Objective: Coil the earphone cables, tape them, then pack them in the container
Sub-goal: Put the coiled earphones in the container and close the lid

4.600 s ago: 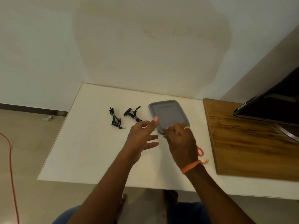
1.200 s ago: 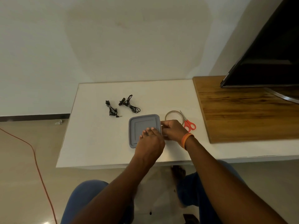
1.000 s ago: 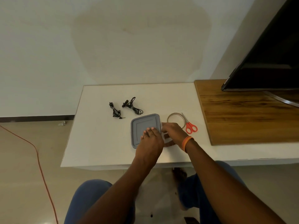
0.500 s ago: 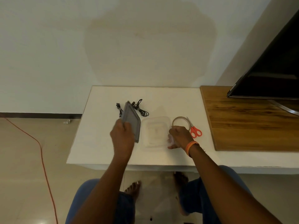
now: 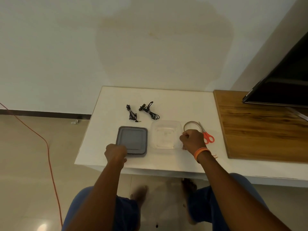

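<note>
Two black earphone cables lie bundled on the white table (image 5: 166,100): one cable (image 5: 132,113) at the left, the other (image 5: 149,110) just right of it. A clear plastic container (image 5: 165,135) stands open in front of them. Its grey lid (image 5: 133,140) lies flat to the left. My left hand (image 5: 115,152) grips the lid's near left corner. My right hand (image 5: 192,140) holds the container's right rim with curled fingers. A tape roll (image 5: 191,125) and red-handled scissors (image 5: 206,135) lie just behind my right hand.
A wooden board (image 5: 263,130) covers the table's right part, with a black screen (image 5: 283,84) above it. An orange cord (image 5: 48,147) runs across the floor at the left. The wall stands right behind the table.
My left hand lifted the grey lid off the container, carried it left and laid it flat on the table. My right hand stayed on the container.
</note>
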`<action>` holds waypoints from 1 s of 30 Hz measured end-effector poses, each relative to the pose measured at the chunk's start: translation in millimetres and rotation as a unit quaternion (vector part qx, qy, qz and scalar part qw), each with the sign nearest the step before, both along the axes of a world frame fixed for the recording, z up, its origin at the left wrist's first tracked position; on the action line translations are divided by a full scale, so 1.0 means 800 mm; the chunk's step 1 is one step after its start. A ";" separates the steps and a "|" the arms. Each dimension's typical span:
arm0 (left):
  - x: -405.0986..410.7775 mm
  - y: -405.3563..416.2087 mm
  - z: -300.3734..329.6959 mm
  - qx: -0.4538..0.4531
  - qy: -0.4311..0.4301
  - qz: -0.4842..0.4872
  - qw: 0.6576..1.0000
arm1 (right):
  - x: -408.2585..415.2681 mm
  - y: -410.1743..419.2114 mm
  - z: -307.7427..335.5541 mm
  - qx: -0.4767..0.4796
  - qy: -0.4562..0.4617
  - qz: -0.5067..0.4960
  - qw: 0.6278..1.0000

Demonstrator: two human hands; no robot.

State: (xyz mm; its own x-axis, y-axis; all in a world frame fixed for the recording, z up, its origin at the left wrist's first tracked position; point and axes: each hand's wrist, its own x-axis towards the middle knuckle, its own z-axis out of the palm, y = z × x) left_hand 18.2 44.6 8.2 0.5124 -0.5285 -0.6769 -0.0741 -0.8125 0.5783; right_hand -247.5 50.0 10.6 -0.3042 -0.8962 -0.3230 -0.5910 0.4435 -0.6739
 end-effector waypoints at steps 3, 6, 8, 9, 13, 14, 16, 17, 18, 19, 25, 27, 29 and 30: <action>-0.001 -0.002 -0.006 0.021 -0.018 -0.024 0.999 | 0.003 -0.005 -0.003 -0.009 0.030 0.017 0.999; -0.003 -0.001 0.001 0.006 -0.064 -0.046 0.997 | 0.001 -0.012 -0.008 -0.004 0.060 0.017 0.998; -0.007 -0.003 0.005 -0.030 -0.118 -0.094 0.988 | 0.000 -0.015 -0.003 -0.010 0.099 0.019 0.995; -0.012 -0.004 0.010 -0.065 -0.129 -0.123 0.982 | 0.000 -0.017 0.004 -0.025 0.125 0.022 0.992; -0.036 -0.018 0.022 -0.149 -0.119 -0.191 0.963 | 0.012 -0.033 0.028 -0.119 0.182 0.016 0.976; -0.043 -0.022 0.023 -0.166 -0.121 -0.205 0.957 | 0.018 -0.038 0.031 -0.146 0.173 0.024 0.974; -0.057 -0.031 0.019 -0.197 -0.126 -0.235 0.944 | 0.034 -0.056 0.031 -0.183 0.149 0.046 0.971; -0.063 -0.036 0.016 -0.207 -0.128 -0.245 0.938 | 0.043 -0.067 0.028 -0.188 0.141 0.057 0.970; -0.069 -0.039 0.013 -0.214 -0.133 -0.258 0.933 | 0.051 -0.078 0.024 -0.184 0.139 0.069 0.971; -0.072 -0.041 0.012 -0.216 -0.134 -0.267 0.929 | 0.061 -0.090 0.023 -0.177 0.144 0.085 0.970; -0.086 -0.054 -0.007 -0.186 -0.098 -0.304 0.929 | 0.107 -0.159 -0.011 -0.077 0.261 0.179 0.945; -0.087 -0.059 -0.010 -0.186 -0.107 -0.309 0.927 | 0.118 -0.174 -0.022 -0.055 0.279 0.195 0.938; -0.090 -0.062 -0.016 -0.180 -0.113 -0.318 0.924 | 0.123 -0.183 -0.031 -0.056 0.288 0.194 0.936; -0.091 -0.064 -0.019 -0.180 -0.117 -0.321 0.922 | 0.123 -0.186 -0.033 -0.061 0.285 0.189 0.938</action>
State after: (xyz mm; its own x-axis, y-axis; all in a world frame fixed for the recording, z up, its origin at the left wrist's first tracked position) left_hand -54.7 -6.8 -6.8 0.1251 -0.9428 -0.3092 -0.6305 -0.3161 0.7089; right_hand -149.2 -98.8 -15.5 -0.0505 -0.9944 -0.0923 -0.9701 0.0708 -0.2320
